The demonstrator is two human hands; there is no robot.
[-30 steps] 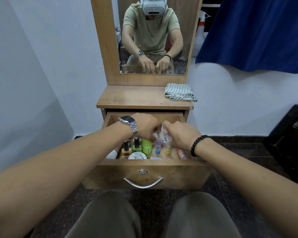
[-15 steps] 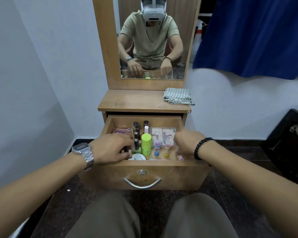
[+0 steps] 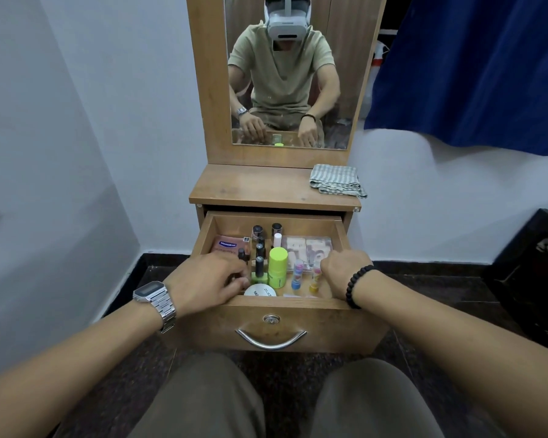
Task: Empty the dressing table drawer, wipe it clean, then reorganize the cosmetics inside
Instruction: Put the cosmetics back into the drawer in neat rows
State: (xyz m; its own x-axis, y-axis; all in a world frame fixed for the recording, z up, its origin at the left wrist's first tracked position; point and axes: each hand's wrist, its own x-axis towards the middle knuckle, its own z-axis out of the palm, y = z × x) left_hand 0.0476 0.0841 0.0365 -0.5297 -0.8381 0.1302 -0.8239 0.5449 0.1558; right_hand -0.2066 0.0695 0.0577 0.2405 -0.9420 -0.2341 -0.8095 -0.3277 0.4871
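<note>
2 hands in drawer (image 3: 301, 324): left hand (image 3: 208, 282), right hand (image 3: 344, 270) fingertips hidden; grip unclear.

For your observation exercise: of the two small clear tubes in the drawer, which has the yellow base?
The right tube, nearest the right hand; the other tube has a blue base.

We see a lime-green bottle (image 3: 277, 267) (cap brighter), a pink Vaseline sachet (image 3: 227, 245), a grey-and-white striped cloth (image 3: 336, 184), and a deep blue curtain (image 3: 475, 67).
</note>
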